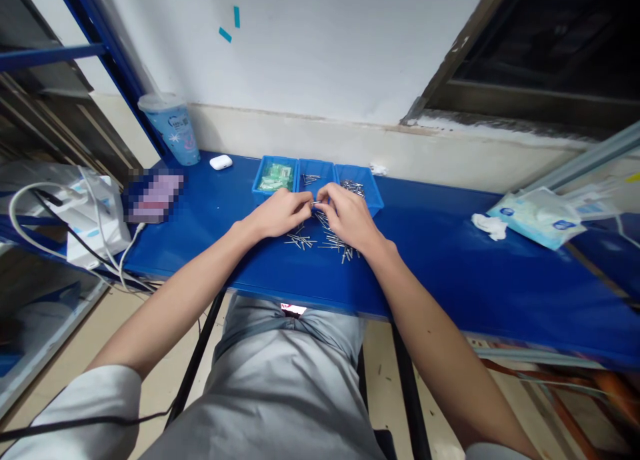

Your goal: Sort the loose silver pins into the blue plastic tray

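My left hand (280, 213) and my right hand (347, 217) meet fingertip to fingertip over the blue table (450, 260), both pinched on one small metal pin (315, 203) held between them. Under and in front of the hands lies a loose pile of several metal pins (325, 241). Just behind the hands stand three small blue bins in a row: the left bin (274, 177) holds green packets, the middle bin (314, 175) a few pins, the right bin (361, 183) more metal parts.
A blue-and-white cup (173, 125) and a white earbud case (221, 161) stand at the back left. A blurred phone (153, 195) and white cables (60, 220) lie at the left edge. Tissue packs (537, 215) and a crumpled tissue (490, 225) sit on the right.
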The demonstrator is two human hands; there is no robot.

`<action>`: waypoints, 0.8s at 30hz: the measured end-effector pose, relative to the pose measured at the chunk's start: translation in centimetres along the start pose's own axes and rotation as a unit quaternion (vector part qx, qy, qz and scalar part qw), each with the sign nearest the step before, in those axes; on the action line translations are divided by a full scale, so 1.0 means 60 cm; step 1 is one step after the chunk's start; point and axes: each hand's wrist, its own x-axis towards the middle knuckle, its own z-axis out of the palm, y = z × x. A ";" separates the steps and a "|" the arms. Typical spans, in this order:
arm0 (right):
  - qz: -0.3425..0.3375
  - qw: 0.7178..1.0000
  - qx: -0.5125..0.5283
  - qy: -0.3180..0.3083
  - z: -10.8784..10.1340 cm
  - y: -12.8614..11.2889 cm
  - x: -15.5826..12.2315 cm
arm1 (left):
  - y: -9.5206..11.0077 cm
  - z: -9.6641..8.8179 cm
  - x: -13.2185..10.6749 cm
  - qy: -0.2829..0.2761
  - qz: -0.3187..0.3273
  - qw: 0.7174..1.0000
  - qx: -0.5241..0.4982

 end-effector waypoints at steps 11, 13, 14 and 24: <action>0.014 1.000 0.013 -0.015 0.001 -0.003 0.001 | 0.001 -0.001 -0.001 -0.010 0.003 1.000 0.003; 0.013 1.000 0.021 -0.019 0.000 -0.002 0.000 | 0.000 -0.001 -0.001 -0.013 0.000 1.000 0.003; 0.010 1.000 0.020 -0.021 -0.001 -0.002 0.000 | -0.001 -0.001 -0.001 -0.014 -0.001 1.000 0.005; 0.019 1.000 -0.009 -0.020 0.000 -0.002 0.002 | -0.002 0.001 0.000 -0.017 -0.002 1.000 0.003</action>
